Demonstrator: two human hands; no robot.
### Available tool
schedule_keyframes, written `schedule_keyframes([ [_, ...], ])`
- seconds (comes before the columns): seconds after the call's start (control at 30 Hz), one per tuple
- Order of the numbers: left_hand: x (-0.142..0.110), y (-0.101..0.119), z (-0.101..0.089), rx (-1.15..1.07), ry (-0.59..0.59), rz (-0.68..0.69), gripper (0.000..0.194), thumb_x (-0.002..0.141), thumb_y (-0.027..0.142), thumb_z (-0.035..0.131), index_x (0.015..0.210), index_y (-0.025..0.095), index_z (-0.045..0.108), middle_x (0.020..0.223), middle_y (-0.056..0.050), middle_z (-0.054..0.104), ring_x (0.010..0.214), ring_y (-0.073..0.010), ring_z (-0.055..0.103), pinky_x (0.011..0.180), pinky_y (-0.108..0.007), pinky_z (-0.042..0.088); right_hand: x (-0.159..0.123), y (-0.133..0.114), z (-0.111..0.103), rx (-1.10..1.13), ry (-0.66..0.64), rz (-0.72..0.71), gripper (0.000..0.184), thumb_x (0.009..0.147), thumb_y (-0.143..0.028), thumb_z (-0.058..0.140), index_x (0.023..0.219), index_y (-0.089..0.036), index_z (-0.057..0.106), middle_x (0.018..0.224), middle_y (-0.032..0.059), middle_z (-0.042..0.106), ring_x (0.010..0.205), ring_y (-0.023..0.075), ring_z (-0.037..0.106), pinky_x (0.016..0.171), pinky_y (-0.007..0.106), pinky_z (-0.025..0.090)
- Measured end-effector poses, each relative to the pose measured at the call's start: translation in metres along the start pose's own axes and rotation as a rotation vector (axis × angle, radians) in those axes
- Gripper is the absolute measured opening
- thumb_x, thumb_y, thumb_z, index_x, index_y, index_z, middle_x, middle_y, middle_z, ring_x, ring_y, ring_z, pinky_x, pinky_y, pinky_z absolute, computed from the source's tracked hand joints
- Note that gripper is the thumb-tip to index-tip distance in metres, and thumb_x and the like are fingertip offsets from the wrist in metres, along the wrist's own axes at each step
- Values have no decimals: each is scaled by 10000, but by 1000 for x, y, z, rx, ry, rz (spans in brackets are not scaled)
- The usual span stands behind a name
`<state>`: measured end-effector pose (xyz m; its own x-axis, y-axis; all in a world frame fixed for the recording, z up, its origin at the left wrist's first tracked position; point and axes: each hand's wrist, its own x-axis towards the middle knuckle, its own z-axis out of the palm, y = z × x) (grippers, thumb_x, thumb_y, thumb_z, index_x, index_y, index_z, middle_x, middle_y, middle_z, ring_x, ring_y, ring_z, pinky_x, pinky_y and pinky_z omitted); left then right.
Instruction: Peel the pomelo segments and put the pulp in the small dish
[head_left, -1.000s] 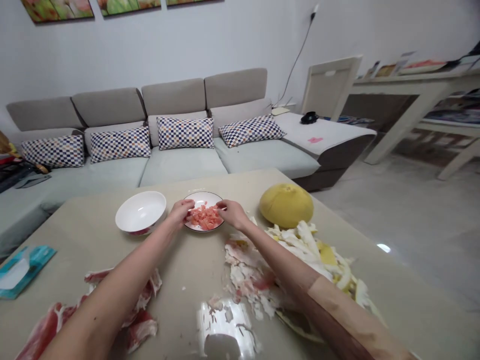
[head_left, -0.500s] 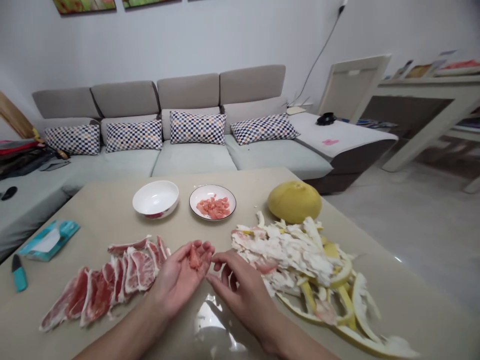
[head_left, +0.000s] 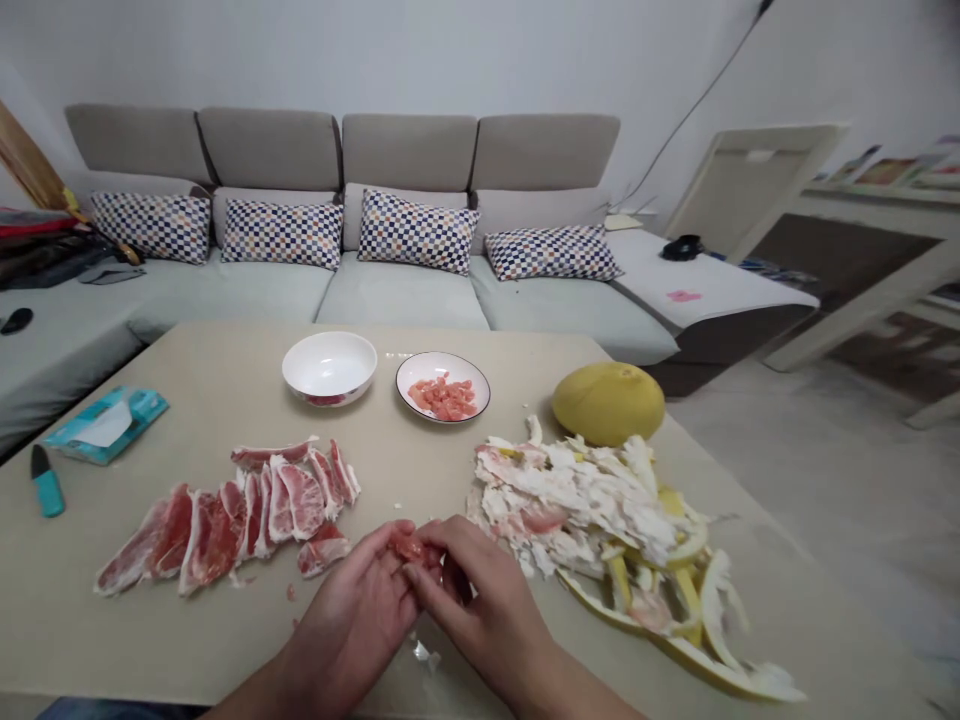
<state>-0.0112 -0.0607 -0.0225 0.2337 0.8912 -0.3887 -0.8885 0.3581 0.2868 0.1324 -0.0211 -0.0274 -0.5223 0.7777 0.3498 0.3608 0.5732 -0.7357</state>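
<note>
Pulp (head_left: pixel 407 546) lies in the left hand (head_left: pixel 367 610), above the near part of the bench (head_left: pixel 420 470). That hand is palm up, its fingers curled around the piece and holding it. The right hand (head_left: pixel 487 600) bends over it from the other side, thumb and fingers at its edge; whether they pinch it, I cannot tell. The step in hand looks like cleaning the piece by fingertip. Similar bits (head_left: pixel 450 397) sit on the plate (head_left: pixel 450 360), so the next move seems to call for a light pull that does not crush it, then a reach forward. Segments (head_left: pixel 296 495) lie to the left; peel (head_left: pixel 585 500) is heaped to the right, beside a whole pomelo (head_left: pixel 609 403).
</note>
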Motion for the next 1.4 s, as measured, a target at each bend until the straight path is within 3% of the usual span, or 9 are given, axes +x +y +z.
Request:
schedule_keyframes([
  [0.17, -14, 7, -10, 239, -12, 92, 161, 864, 144, 591, 1005, 151, 667, 1051, -86, 680, 1099, -202, 605, 1007, -318, 421, 6, -8, -2, 183, -62, 295, 163, 844, -326, 623, 934, -206, 686, 811, 29, 678, 639, 128, 565, 583, 227, 445],
  [0.4, -13, 12, -23, 582, 127, 188, 230, 756, 297, 736, 933, 163, 677, 890, -45, 685, 822, -140, 609, 777, -249, 477, 10, -11, -2, 469, -212, 544, 318, 819, -454, 629, 927, -162, 696, 671, 19, 632, 555, 113, 525, 520, 221, 424],
  [0.57, -9, 15, -28, 725, 140, 234, 279, 695, 295, 776, 900, 159, 644, 794, -21, 674, 746, -139, 606, 701, -238, 466, 11, -8, -5, 479, -258, 579, 356, 771, -437, 686, 1006, -171, 658, 632, -6, 616, 554, 125, 578, 540, 229, 437],
  [0.77, -6, 16, -33, 776, 118, 230, 264, 675, 241, 790, 860, 169, 617, 765, -16, 677, 774, -147, 629, 726, -240, 481, 13, -7, -5, 571, -272, 586, 294, 782, -438, 676, 854, -153, 678, 561, -11, 607, 511, 108, 556, 530, 227, 416],
  [1.1, -7, 18, -36, 746, 81, 216, 311, 686, 223, 787, 935, 180, 604, 849, -46, 713, 827, -164, 659, 773, -269, 507, 13, 8, 1, 1001, -276, 784, 363, 706, -458, 755, 791, -113, 686, 612, 2, 625, 483, 65, 528, 478, 187, 451],
  [1.4, -7, 17, -37, 838, 98, 269, 279, 701, 205, 773, 928, 179, 614, 848, -54, 709, 835, -174, 665, 771, -266, 516, 12, 2, 0, 897, -339, 684, 396, 672, -430, 783, 923, -159, 638, 690, -8, 658, 551, 95, 581, 562, 240, 516],
])
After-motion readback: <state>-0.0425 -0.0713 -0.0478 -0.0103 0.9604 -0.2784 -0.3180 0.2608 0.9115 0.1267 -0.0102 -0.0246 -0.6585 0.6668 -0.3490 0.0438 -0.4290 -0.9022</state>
